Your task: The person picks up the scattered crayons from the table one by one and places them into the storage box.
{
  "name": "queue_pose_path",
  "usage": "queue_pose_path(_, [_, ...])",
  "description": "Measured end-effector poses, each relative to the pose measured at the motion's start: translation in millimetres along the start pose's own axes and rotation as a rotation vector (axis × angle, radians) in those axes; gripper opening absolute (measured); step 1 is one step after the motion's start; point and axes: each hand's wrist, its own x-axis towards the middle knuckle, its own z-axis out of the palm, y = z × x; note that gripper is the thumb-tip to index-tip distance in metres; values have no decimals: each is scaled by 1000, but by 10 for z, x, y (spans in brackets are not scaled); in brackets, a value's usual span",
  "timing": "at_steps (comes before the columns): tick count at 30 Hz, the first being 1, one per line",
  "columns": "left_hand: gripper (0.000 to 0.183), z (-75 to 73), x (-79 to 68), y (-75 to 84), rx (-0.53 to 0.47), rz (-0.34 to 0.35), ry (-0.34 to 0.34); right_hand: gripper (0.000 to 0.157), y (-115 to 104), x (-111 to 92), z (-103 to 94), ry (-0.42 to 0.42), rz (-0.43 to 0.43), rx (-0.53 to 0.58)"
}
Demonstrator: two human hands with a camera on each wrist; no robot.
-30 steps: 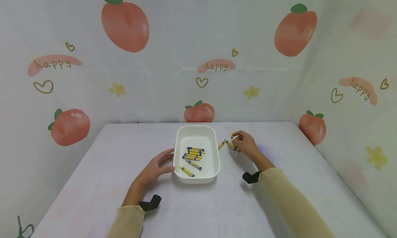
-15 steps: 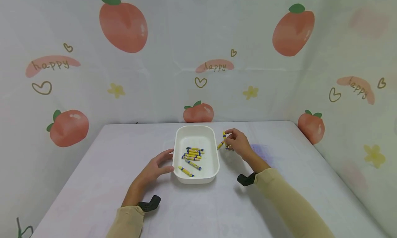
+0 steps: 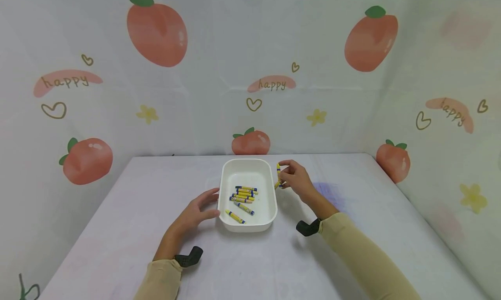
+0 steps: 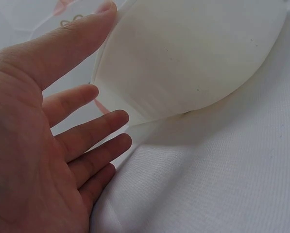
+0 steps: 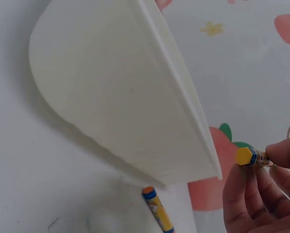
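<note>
My right hand (image 3: 298, 180) pinches a yellow crayon (image 3: 278, 171) between thumb and fingers, just off the right side of a white plastic tray (image 3: 247, 228). In the right wrist view, the held crayon's yellow end (image 5: 243, 156) with its blue band points toward the camera, beside the tray's outer wall (image 5: 110, 92). An orange-ended crayon (image 5: 158, 208) lies on the table near the tray's base. My left hand (image 3: 195, 211) is at the tray's left rim, thumb and fingers spread and lightly bent. Several crayons (image 3: 245, 194) lie inside the tray, mostly yellow-wrapped with blue bands.
A white cloth covers the table (image 3: 250, 265), with a purple smudge (image 3: 328, 193) right of my right hand. Behind it hangs a pale curtain (image 3: 215, 43) printed with peaches. A black wrist camera (image 3: 189, 256) sits on my left wrist, another (image 3: 308, 227) on my right.
My right hand has moved left toward the tray with the yellow crayon. The crayon with a pale blue tip seen beside it earlier is now out of sight. My left hand stays put.
</note>
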Motion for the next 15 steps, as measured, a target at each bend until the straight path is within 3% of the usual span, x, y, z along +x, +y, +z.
queue_pose_path(7, [75,-2,3,-4,2,0,1,37,-74,-8,84,-46,-19,58])
queue_pose_path(15, [75,0,8,-13,17,-5,0,37,-204,-13,220,-125,-8,28])
